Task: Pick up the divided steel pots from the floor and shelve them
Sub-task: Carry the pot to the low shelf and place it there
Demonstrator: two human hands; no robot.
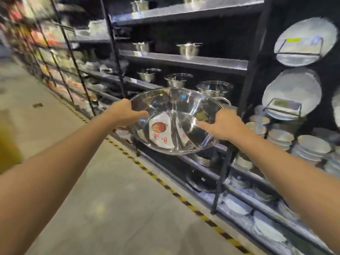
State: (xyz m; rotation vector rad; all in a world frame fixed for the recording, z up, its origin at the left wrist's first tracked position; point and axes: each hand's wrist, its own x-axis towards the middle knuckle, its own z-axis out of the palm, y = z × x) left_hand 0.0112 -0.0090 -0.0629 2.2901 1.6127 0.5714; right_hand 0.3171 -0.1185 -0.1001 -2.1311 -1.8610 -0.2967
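Observation:
A wide, shiny divided steel pot [176, 115] hangs in the air in front of the dark shelving, tilted with its inside toward me. A curved partition splits it, and a white label with a red picture lies in one half. My left hand [125, 113] grips its left rim and my right hand [223, 124] grips its right rim, thumbs inside the bowl. The pot is level with a lower shelf [211, 159] and does not touch it. More steel pots [214, 88] with handles stand on the shelf just behind it.
Upper shelves carry smaller steel pots [189, 48]. White plates [305, 41] hang on the black panel at right, with stacks of bowls [279, 138] below. A yellow-black striped line [165, 184] runs along the shelf base on the concrete floor [110, 208].

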